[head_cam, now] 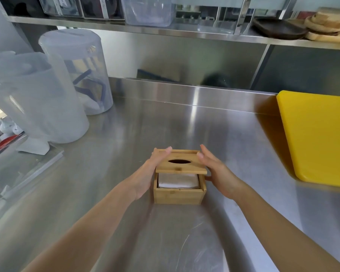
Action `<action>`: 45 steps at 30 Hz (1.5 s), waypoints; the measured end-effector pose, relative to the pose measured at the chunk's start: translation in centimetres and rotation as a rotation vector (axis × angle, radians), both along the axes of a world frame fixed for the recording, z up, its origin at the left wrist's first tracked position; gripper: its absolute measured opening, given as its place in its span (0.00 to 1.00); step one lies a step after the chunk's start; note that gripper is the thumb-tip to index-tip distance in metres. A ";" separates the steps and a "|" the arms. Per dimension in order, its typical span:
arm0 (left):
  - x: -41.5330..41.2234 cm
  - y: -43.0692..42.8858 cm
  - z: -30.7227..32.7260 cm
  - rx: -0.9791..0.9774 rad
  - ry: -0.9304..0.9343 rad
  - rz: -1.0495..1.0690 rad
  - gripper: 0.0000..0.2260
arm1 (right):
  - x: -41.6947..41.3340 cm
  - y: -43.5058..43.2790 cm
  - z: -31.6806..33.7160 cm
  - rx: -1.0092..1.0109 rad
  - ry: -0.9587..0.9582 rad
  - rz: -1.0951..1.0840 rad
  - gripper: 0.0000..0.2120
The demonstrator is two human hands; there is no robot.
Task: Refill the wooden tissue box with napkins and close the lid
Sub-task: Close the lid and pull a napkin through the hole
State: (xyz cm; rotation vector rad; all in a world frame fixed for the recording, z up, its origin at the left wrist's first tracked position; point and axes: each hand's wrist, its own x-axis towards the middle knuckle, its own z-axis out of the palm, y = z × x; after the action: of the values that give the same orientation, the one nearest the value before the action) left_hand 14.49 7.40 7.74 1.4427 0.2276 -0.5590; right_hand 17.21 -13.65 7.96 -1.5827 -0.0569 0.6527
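Near the bench's (185,124) front edge, midway along, sits the wooden tissue box (177,195), napkins (178,181) showing inside, lid (180,163) only partway over. My left hand (147,175) and right hand (216,171) lie flat-fingered against its sides, clasping nothing. Closing step, I reckon: next, ease it squarely toward me until flush.

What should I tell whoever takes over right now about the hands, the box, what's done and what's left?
Left hand: open, flat against the lid's left edge. Right hand: open, fingertips at its right edge.
Wooden tissue box sits on the steel counter, white napkins inside; lid covers only its far part.
Done: refill. Left: close the lid fully.
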 end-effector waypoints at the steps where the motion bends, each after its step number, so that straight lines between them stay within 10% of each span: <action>1: 0.0 0.0 -0.1 0.008 0.005 -0.012 0.53 | -0.1 0.0 -0.1 -0.009 0.018 0.028 0.50; 17: -1.4 -1.0 0.5 0.237 -0.150 0.006 0.40 | -1.4 0.3 0.5 -0.185 -0.103 0.050 0.41; 23: -1.6 -2.9 0.0 1.011 -0.536 0.045 0.34 | -2.1 0.5 0.9 -0.279 -0.136 0.082 0.44; 33: -1.8 -3.2 -1.0 1.384 -0.592 -0.157 0.58 | -2.3 0.7 1.2 -0.335 -0.174 0.112 0.48; 45: -1.7 -3.2 -0.9 1.458 -0.609 -0.194 0.59 | -0.6 1.9 1.9 -0.799 -0.773 0.218 0.15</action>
State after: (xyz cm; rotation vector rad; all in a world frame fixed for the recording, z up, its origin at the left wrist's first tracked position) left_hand 12.80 4.15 6.80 2.9870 -0.0417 0.0212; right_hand 16.63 -11.78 9.88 -2.5589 -0.6102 0.1753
